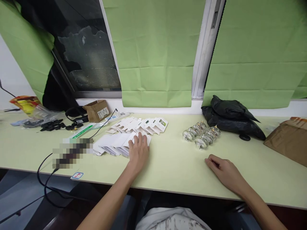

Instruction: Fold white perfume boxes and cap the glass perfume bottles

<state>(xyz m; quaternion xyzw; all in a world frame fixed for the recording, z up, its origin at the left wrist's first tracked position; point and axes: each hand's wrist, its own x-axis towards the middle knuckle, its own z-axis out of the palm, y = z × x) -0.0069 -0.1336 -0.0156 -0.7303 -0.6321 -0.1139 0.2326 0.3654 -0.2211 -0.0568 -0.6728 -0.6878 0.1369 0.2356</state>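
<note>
My left hand (139, 150) lies over the right end of a fanned row of white folded papers (112, 143). Its fingers are a little apart and touch the last paper; no firm grip shows. Behind that row runs a second row of small white cartons (141, 124), flat-looking, some with a green picture. My right hand (223, 171) rests on the table, fingers loosely curled in, with nothing visible in them. Just beyond it stand two rows of shiny, clear round objects (207, 137) with small gold tips; their exact kind is unclear.
Black plastic bags (231, 116) and a brown paper package (287, 139) sit at the right. Toward the left are an open cardboard box (97, 111), a power strip (120, 116), black small parts (54, 125) and a cable (45, 179) hanging over the table's (172, 172) front edge.
</note>
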